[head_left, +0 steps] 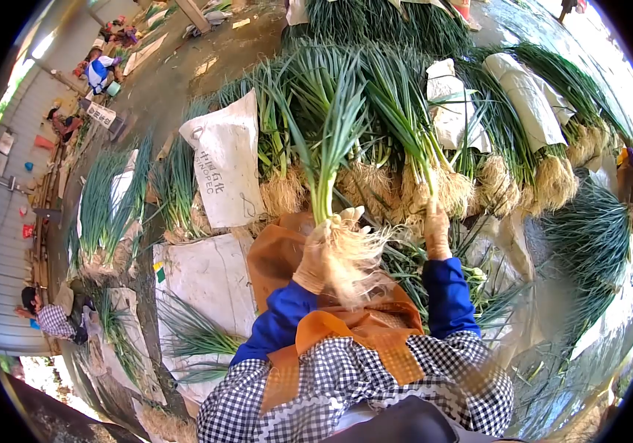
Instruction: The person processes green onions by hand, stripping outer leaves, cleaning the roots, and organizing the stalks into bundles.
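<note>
In front of my body, my left hand [314, 256] is wrapped round the lower end of a bunch of scallions [325, 177]. The bunch stands upright, green tops pointing away from me, and its pale stringy roots [353, 258] spill over toward my apron. Off to the right, my right hand [437, 230] is closed at the base of another scallion [429, 177], whose leaves reach up into the row behind. Some of the right fingers are hard to make out. Just beyond both hands lies a heap of scallions [367, 188] with root ends facing me.
A white printed sack [224, 159] leans left of the row; a white sheet [202, 292] with loose scallions [202, 332] lies nearer. More scallions [590, 247] are piled at right. Several people, one in a checked top [56, 321], sit along the left side. A post [193, 15] stands at the back.
</note>
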`<state>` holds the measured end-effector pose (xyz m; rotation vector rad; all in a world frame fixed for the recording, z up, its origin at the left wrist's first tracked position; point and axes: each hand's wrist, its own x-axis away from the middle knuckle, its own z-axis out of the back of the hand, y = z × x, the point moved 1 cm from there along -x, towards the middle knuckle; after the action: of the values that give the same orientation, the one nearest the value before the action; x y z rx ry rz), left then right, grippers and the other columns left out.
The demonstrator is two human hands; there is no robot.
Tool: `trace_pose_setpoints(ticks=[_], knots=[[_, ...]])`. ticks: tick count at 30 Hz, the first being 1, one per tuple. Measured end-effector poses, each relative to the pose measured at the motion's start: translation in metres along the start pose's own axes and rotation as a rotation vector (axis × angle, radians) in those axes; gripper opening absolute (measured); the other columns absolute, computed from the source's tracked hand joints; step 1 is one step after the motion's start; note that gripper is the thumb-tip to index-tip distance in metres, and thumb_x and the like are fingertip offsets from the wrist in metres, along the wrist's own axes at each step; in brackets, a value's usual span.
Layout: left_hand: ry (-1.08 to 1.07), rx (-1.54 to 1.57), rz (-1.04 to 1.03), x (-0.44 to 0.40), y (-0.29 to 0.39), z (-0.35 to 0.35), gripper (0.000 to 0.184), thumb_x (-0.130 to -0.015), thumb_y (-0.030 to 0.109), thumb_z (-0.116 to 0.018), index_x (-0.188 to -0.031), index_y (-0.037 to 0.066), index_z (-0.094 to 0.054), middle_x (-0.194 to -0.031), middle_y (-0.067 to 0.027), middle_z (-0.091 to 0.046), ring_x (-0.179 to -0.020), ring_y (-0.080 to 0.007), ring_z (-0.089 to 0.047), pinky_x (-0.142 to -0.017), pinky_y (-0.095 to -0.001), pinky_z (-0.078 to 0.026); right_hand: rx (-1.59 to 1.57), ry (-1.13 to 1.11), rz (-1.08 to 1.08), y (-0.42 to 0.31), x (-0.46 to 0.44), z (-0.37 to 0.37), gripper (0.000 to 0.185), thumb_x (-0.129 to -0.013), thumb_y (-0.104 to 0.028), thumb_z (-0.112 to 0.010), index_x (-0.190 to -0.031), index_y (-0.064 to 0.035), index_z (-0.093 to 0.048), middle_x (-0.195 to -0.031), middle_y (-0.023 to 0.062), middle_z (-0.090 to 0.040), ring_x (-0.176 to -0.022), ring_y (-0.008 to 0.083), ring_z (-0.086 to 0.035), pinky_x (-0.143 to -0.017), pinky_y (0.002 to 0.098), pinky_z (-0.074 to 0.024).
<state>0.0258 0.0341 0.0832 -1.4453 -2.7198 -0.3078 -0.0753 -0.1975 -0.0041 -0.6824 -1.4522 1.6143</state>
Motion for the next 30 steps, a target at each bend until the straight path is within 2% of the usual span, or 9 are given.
trace_pose_setpoints(ticks=[5,8,10,12,16,20,24,26,30], knots=[[0.233,-0.287,0.152,-0.005,-0.017,0.047,0.025,-0.082,0.014,-0.057,-0.103,0.0,-0.056,-0.1,-0.0106,-0.062,-0.08,-0.02,-0.062,-0.081,-0.035,-0.05,0.096,-0.591,0.223,-0.011,0.023,-0.068,0.028,-0.087,-0.029,-0.052,-0.101,-0.0055,-0.058,-0.099,0.0116,-0.06,-0.094,0.0226,-0.057,-0.08,0.0333,-0.0453],[0.233,-0.177,0.142,-0.003,-0.023,0.056,0.032,-0.082,0.014,-0.056,-0.11,0.0,-0.052,-0.102,-0.0154,-0.061,-0.087,-0.0237,-0.061,-0.082,-0.0372,-0.05,0.255,-0.216,0.701,-0.056,0.0,-0.08,0.036,-0.085,-0.029,-0.056,-0.113,-0.0056,-0.054,-0.108,0.0149,-0.058,-0.093,0.0255,-0.059,-0.08,0.0353,-0.0473],[0.131,-0.13,0.167,0.003,-0.014,0.011,0.03,-0.081,0.013,-0.056,-0.108,0.001,-0.053,-0.107,-0.0183,-0.058,-0.092,-0.0275,-0.059,-0.083,-0.0408,-0.049,0.072,-0.442,0.166,-0.079,0.001,-0.103,0.038,-0.084,-0.026,-0.061,-0.114,-0.0046,-0.054,-0.098,0.0128,-0.062,-0.082,0.0256,-0.061,-0.075,0.0326,-0.0494],[0.107,-0.11,0.127,0.002,-0.006,0.014,0.025,-0.081,0.015,-0.055,-0.102,0.002,-0.051,-0.108,-0.0177,-0.055,-0.084,-0.0243,-0.057,-0.077,-0.0372,-0.05,0.299,-0.474,0.525,-0.048,-0.003,-0.135,0.035,-0.084,-0.025,-0.062,-0.111,-0.0037,-0.056,-0.094,0.0131,-0.063,-0.082,0.0221,-0.06,-0.075,0.0308,-0.0488],[0.063,-0.127,-0.076,0.029,0.031,-0.065,0.034,-0.086,0.024,-0.056,-0.108,0.001,-0.045,-0.089,-0.0048,-0.049,-0.07,-0.007,-0.046,-0.056,-0.0164,-0.045,0.24,-0.754,0.307,-0.038,0.019,-0.118,0.03,-0.087,-0.031,-0.054,-0.103,-0.0057,-0.06,-0.089,0.0161,-0.064,-0.079,0.0258,-0.062,-0.07,0.0348,-0.0484],[-0.078,-0.108,-0.294,0.066,0.088,-0.157,0.034,-0.085,0.02,-0.058,-0.111,0.0,-0.046,-0.089,-0.0051,-0.049,-0.07,-0.0076,-0.047,-0.05,-0.0166,-0.044,1.465,-1.144,0.441,0.095,-0.014,-0.027,0.032,-0.09,-0.028,-0.043,-0.102,-0.0044,-0.061,-0.101,0.0153,-0.063,-0.09,0.0316,-0.062,-0.073,0.0397,-0.0507],[-0.357,-0.316,-0.418,0.085,0.116,-0.195,0.037,-0.086,0.021,-0.058,-0.113,0.0,-0.045,-0.091,-0.0059,-0.05,-0.068,-0.0077,-0.048,-0.049,-0.0169,-0.045,1.702,-1.477,0.067,0.127,-0.003,0.055,0.039,-0.077,-0.035,-0.054,-0.102,-0.0075,-0.065,-0.102,0.0134,-0.064,-0.093,0.0305,-0.061,-0.079,0.0411,-0.0489],[-0.458,-0.434,-0.442,0.074,0.129,-0.187,0.038,-0.086,0.022,-0.057,-0.113,-0.001,-0.045,-0.092,-0.0064,-0.05,-0.067,-0.0077,-0.048,-0.048,-0.0171,-0.045,1.64,-1.349,0.13,0.027,0.0,0.045,0.032,-0.079,-0.033,-0.053,-0.098,-0.01,-0.066,-0.1,0.0108,-0.064,-0.088,0.0291,-0.063,-0.078,0.0403,-0.0499],[-0.299,-0.501,-0.463,0.002,0.138,-0.102,0.035,-0.084,0.019,-0.058,-0.111,0.001,-0.047,-0.094,-0.006,-0.051,-0.067,-0.0091,-0.048,-0.051,-0.0184,-0.047,1.262,-0.286,0.539,-0.093,-0.045,0.023,0.023,-0.088,-0.034,-0.053,-0.086,-0.0134,-0.064,-0.062,0.0047,-0.058,-0.051,0.0089,-0.054,-0.039,0.0237,-0.0432]])
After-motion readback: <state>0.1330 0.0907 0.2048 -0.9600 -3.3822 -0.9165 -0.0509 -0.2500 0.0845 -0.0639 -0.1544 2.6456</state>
